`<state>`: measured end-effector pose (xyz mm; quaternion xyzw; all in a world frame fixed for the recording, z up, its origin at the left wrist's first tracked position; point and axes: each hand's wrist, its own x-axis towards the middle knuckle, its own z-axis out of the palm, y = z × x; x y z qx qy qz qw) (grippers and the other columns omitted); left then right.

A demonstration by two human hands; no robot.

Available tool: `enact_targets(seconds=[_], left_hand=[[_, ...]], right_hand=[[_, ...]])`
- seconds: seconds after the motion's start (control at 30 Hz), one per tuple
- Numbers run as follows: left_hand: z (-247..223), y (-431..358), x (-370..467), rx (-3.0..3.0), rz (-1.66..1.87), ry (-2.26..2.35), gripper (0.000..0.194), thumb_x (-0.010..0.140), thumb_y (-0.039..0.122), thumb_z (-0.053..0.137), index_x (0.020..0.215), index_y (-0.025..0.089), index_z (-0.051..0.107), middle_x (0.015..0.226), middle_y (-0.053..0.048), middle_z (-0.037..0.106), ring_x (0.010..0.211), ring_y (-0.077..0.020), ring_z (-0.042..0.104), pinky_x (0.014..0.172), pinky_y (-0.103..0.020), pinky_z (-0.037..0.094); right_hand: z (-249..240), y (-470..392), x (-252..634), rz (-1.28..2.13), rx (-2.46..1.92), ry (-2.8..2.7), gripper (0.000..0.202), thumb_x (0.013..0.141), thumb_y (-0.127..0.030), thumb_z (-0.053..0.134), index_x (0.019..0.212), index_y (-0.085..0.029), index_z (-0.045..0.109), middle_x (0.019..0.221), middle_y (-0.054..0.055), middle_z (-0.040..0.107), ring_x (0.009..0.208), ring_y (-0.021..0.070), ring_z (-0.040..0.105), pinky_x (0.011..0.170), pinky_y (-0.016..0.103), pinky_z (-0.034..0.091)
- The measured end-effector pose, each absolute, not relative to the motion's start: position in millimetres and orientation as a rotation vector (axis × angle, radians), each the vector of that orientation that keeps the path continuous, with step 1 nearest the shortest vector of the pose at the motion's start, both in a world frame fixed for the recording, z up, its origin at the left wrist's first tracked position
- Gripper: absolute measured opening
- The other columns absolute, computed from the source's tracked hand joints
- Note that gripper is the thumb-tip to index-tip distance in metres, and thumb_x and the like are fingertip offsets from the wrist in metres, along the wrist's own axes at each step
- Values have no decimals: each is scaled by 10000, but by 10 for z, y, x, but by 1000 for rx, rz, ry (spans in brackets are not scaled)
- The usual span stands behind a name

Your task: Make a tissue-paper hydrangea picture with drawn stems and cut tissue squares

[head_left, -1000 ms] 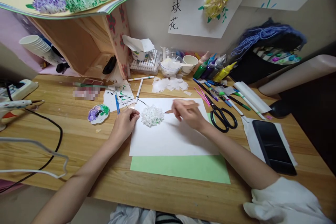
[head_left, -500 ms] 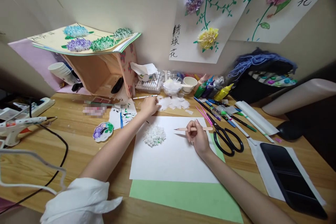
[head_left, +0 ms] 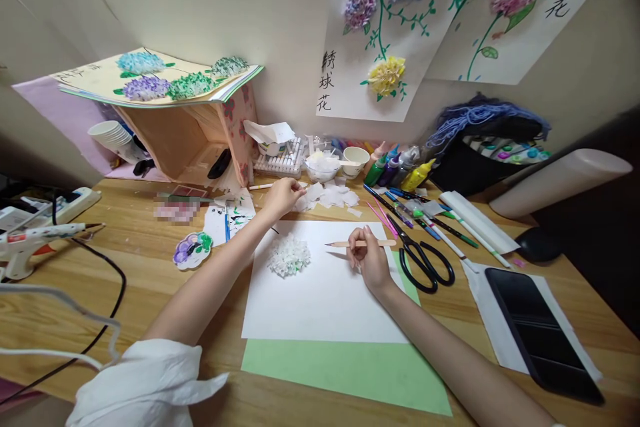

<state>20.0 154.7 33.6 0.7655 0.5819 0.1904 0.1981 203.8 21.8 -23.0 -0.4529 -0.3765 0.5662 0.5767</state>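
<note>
My left hand [head_left: 284, 197] is at the left edge of a pile of torn white paper pieces [head_left: 338, 196]. Its thumb and fingertips are pinched together; whatever lies between them is too small to make out. My right hand [head_left: 369, 255] grips a pointed wooden stick [head_left: 342, 244], its dark tip facing left above a white sheet [head_left: 320, 307]. On that sheet, to the left of the stick, sits a raised white paper flower [head_left: 289, 255] with touches of green. A green sheet [head_left: 345, 373] sticks out from under the white one.
Black-handled scissors [head_left: 425, 263] and several pens lie right of the sheets, with a phone [head_left: 543, 333] beyond. Paint bottles [head_left: 395, 170], a paper cup [head_left: 356, 159] and a bowl [head_left: 323, 167] stand behind. At left are a paint palette [head_left: 192, 251], a glue gun [head_left: 30, 240] and cables.
My left hand has lifted slightly from the paper pieces, its fingertips now pinched. My right hand holds the stick in much the same pose. The whole view has shifted slightly.
</note>
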Motion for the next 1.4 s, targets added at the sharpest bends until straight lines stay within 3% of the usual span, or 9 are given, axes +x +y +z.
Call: enact_targets(seconds=[0.23, 0.43, 0.63, 0.8, 1.07, 1.27, 1.4], left_hand=[[527, 1455, 70, 2367, 761, 1435, 152, 799, 298, 578, 747, 174, 649, 872, -57, 657, 884, -206, 556, 777, -305, 404], [664, 1269, 71, 1948, 654, 1058, 311, 800, 443, 546, 822, 147, 638, 846, -43, 657, 801, -175, 576, 721, -274, 424], [601, 638, -87, 2157, 421, 1038, 150, 772, 345, 597, 756, 218, 675, 1111, -42, 572, 1073, -225, 471, 976, -403, 312], [363, 309, -190, 2356, 341, 1182, 101, 757, 296, 596, 726, 231, 667, 1168, -44, 530, 1104, -272, 382, 948, -480, 266], [293, 280, -180, 2516, 440, 1226, 80, 755, 259, 573, 729, 220, 637, 1149, -42, 550, 1093, -262, 386, 901, -443, 248], [269, 293, -173, 2535, 439, 1260, 79, 746, 260, 578, 723, 204, 629, 1138, -53, 560, 1070, -260, 406, 862, -416, 265], [262, 277, -205, 2501, 506, 1294, 105, 770, 299, 575, 822, 219, 620, 1142, -49, 550, 1081, -262, 404, 884, -419, 271]], right_hand=[[-244, 221, 2036, 1305, -1051, -910, 505, 861, -594, 350, 570, -198, 466, 381, -46, 420, 328, 79, 365, 349, 211, 273], [-254, 212, 2038, 1278, -1053, -901, 510, 868, -592, 340, 574, -196, 473, 394, -43, 431, 335, 79, 369, 347, 212, 260], [-230, 180, 2054, 1245, -1043, -926, 495, 880, -557, 339, 569, -198, 476, 412, -42, 423, 342, 83, 367, 365, 224, 244], [-180, 11, 2029, 1261, -982, -1155, 500, 882, -559, 321, 577, -200, 490, 437, -31, 447, 369, 100, 395, 411, 249, 284], [-181, -127, 1953, 1082, -896, -1851, 446, 945, -411, 276, 650, -202, 536, 602, 11, 531, 562, 132, 494, 594, 274, 386], [-137, -96, 1905, 1059, -997, -1937, 360, 957, -344, 287, 723, -207, 523, 652, 8, 536, 624, 138, 507, 637, 262, 385], [-127, -90, 1896, 1060, -1012, -1949, 354, 961, -330, 289, 728, -200, 523, 670, 8, 534, 632, 131, 506, 652, 254, 378]])
